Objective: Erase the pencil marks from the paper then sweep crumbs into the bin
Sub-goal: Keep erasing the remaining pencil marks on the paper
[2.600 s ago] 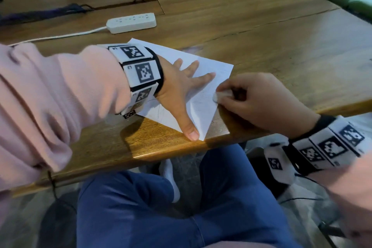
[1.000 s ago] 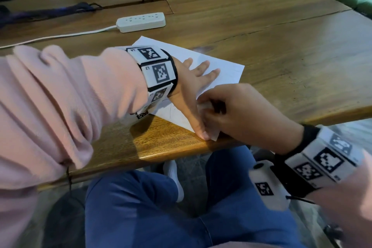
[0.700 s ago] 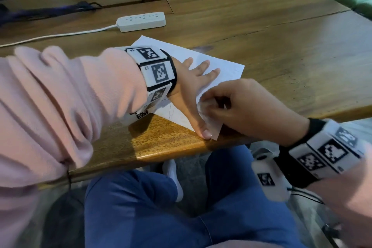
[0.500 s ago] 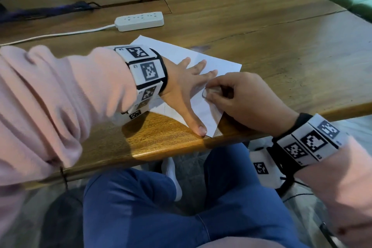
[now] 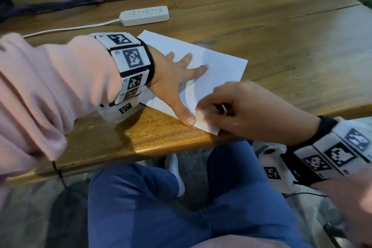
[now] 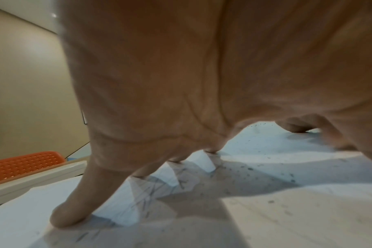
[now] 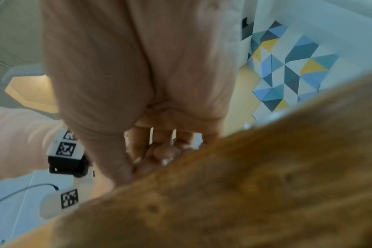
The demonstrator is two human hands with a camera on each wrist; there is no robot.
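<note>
A white sheet of paper point(image 5: 221, 66) lies at the near edge of the wooden table point(image 5: 281, 36). My left hand point(image 5: 177, 78) presses flat on it with fingers spread, the thumb reaching toward the paper's near corner. My right hand point(image 5: 237, 110) pinches a small white eraser point(image 5: 201, 116) against the paper beside that thumb. In the left wrist view pencil strokes point(image 6: 146, 191) and dark eraser crumbs point(image 6: 244, 169) show on the paper point(image 6: 287, 209) under my left hand point(image 6: 181, 83). The right wrist view is blurred; my right hand point(image 7: 151, 156) has its fingers curled at the table edge point(image 7: 244, 184).
A white power strip point(image 5: 144, 15) with its cord lies behind the paper. A dark strap point(image 5: 50, 6) lies at the back left. An orange perforated chair back point(image 6: 25, 165) shows in the left wrist view. My blue-trousered legs point(image 5: 161, 207) are below the table edge. No bin is in view.
My right hand has rubbed the eraser back and forth over the paper's near part and now sits close to my left thumb again. The left hand has stayed pressed on the sheet.
</note>
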